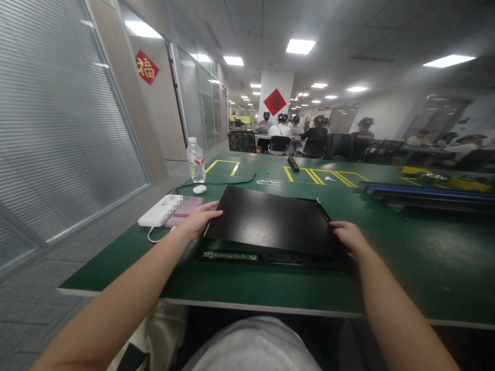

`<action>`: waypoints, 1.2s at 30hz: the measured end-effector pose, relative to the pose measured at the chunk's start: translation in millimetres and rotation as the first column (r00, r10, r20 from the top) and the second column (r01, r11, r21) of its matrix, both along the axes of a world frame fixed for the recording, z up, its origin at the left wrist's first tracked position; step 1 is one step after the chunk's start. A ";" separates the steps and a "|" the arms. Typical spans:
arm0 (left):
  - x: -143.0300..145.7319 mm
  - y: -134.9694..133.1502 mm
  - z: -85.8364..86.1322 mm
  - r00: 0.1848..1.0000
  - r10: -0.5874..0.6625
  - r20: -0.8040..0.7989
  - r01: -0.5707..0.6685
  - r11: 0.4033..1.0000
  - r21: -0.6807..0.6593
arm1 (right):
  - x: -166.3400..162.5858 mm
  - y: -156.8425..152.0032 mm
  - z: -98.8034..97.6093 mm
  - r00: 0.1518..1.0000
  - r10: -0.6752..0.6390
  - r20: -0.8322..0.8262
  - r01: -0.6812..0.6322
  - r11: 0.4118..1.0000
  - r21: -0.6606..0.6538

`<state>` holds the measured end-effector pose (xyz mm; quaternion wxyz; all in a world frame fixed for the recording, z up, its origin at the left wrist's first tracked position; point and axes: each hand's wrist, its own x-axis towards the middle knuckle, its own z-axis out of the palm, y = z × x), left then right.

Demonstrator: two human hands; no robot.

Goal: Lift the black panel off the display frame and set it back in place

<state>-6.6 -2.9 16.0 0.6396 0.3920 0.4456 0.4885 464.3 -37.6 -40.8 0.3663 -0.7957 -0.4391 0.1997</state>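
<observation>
A flat black screen panel (pixel 266 216) is tilted above the green table, its near edge lifted. My left hand (pixel 201 220) is closed on its left edge, thumb on top of the dark surface. At the opposite edge, my right hand (pixel 350 237) grips the panel's right side; some of its fingers are hidden underneath. Under the panel lies a black frame (pixel 297 258), mostly covered. A narrow green circuit board (pixel 230 256) shows along the frame's near side. Whether the panel touches the frame at the far side, I cannot tell.
Left of the panel are a phone (pixel 184 210), a white power bank (pixel 154 214), a white case (pixel 200 189) and a water bottle (pixel 196 162). Long blue-black parts (pixel 425 196) lie at the right. A dark strip (pixel 293 164) lies farther back. People sit at tables beyond.
</observation>
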 end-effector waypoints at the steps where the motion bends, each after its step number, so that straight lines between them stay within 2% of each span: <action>1: 0.3 -0.3 1.0 1.000 -0.008 -0.004 0.008 1.000 0.007 | -0.6 -0.4 0.7 1.000 0.002 0.000 -0.002 1.000 0.002; 5: 0.8 -0.2 4.0 1.000 0.012 0.005 -0.013 0.999 0.035 | -3.7 -1.7 3.6 1.000 0.005 0.031 -0.006 1.000 0.029; 8: -0.6 0.1 5.9 0.996 0.001 0.093 -0.005 0.999 0.043 | -4.8 -2.1 4.4 0.999 -0.009 0.033 0.008 0.999 0.036; 17: -4.7 -9.5 16.8 0.925 -0.227 0.306 0.183 0.969 0.166 | -3.3 -1.0 2.6 1.000 -0.002 0.014 0.002 1.000 0.003; 21: -3.0 -11.3 17.0 0.921 -0.262 0.288 0.197 0.952 0.236 | -6.1 -2.3 5.5 1.000 -0.002 0.015 0.002 1.000 -0.002; 25: -0.4 -9.5 14.4 0.946 -0.260 0.191 0.194 0.932 0.307 | -7.7 -3.6 7.5 0.999 0.006 0.039 -0.006 1.000 0.009; 36: 4.3 -13.5 15.5 0.973 -0.197 0.120 0.142 0.922 0.362 | -8.4 -3.3 8.8 1.000 -0.026 0.016 0.025 0.998 0.062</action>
